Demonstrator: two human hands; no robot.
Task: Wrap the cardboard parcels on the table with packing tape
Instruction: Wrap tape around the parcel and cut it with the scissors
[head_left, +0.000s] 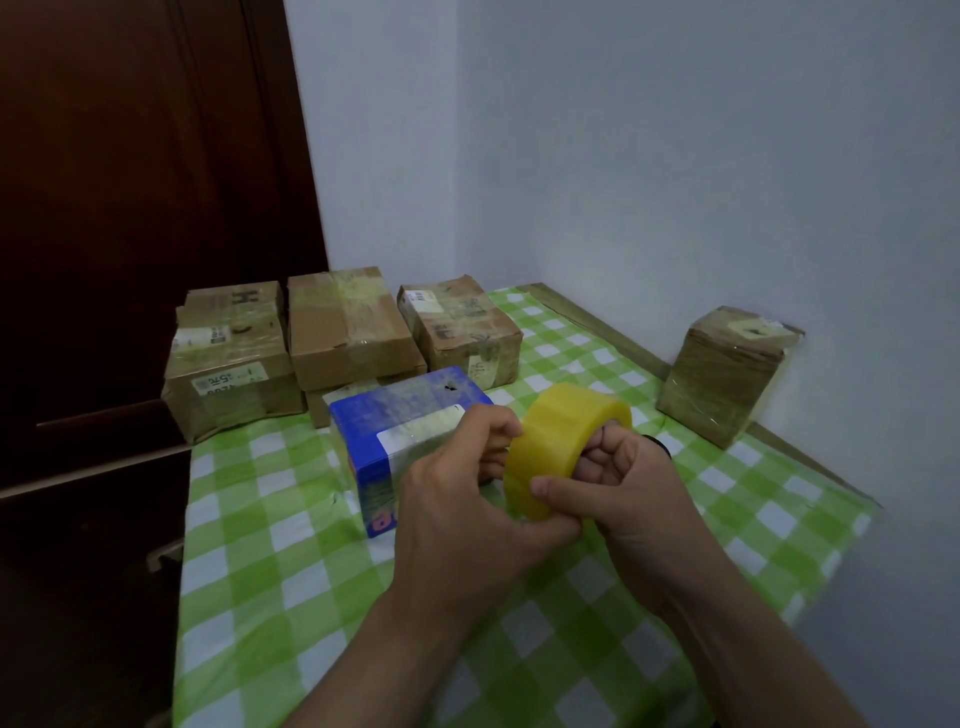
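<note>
1. Fingers (602, 460) of the right hand (644, 499) curl through the core of the yellow packing tape roll (561, 431), gripping it.
2. The left hand (457, 499) pinches the roll's outer band, thumb pressed on the near face and fingers curled at the far side.
3. Just beyond the left fingers, a tape-covered blue box (384, 431) lies on the green checked tablecloth (280, 551).
4. Farther behind the fingers, three cardboard parcels (345, 332) stand in a row.
5. A fourth parcel (722, 374) sits well right of the right fingers, by the wall (675, 156).
</note>
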